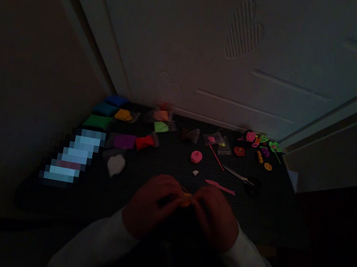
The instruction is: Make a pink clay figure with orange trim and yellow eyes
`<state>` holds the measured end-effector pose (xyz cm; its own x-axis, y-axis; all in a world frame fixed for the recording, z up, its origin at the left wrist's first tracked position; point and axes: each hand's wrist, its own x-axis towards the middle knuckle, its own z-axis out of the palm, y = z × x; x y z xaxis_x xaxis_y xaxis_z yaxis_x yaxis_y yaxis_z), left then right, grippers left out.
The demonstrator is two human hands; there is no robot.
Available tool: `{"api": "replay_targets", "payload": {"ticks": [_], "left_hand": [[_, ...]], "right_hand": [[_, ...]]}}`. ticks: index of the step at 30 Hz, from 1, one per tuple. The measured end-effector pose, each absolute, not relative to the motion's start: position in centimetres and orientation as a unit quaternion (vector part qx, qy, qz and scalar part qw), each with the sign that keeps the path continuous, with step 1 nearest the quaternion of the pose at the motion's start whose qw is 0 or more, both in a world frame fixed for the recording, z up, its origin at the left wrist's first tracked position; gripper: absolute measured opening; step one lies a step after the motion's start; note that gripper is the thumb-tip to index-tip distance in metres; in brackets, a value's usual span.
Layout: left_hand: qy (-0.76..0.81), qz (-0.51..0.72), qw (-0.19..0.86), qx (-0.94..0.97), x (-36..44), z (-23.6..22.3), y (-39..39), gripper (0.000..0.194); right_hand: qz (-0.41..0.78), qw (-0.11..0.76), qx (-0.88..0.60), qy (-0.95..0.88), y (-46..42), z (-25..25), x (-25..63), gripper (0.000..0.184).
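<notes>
Near the front of the dark table, my left hand (151,203) and my right hand (216,215) meet fingertip to fingertip. Between them they pinch a small piece of orange modelling clay (186,200), mostly covered by my fingers. A pale scrap of clay (195,173) lies just beyond my hands, with a round pink clay piece (196,157) behind it. To the right are a flat pink clay tool (220,187), a thin pink stick (216,157) and scissors (240,176) with black handles. The light is dim, so fine detail is lost.
Bagged clay, including purple (124,141), red (145,142) and white (115,165), lies at the left beside a glowing, pixelated screen (75,156). Small shaped pieces, such as a pink flower (250,137), sit back right. A pale panel (195,40) with hearts rises behind the table.
</notes>
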<state>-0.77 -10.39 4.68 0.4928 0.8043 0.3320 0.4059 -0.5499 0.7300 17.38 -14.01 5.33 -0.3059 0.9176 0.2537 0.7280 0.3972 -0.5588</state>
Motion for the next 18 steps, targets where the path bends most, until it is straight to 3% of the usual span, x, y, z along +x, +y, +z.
{"api": "replay_targets", "payload": {"ticks": [10,18], "left_hand": [[0.364,0.351,0.198,0.84,-0.33,4.68,-10.97,0.01],[0.386,0.375,0.327,0.777,-1.0,4.24,-10.21,0.008]], "right_hand": [[0.16,0.279,-0.501,-0.804,-13.86,5.65,16.52,0.011],[0.179,0.351,-0.511,-0.764,-13.88,5.39,16.65,0.01]]}}
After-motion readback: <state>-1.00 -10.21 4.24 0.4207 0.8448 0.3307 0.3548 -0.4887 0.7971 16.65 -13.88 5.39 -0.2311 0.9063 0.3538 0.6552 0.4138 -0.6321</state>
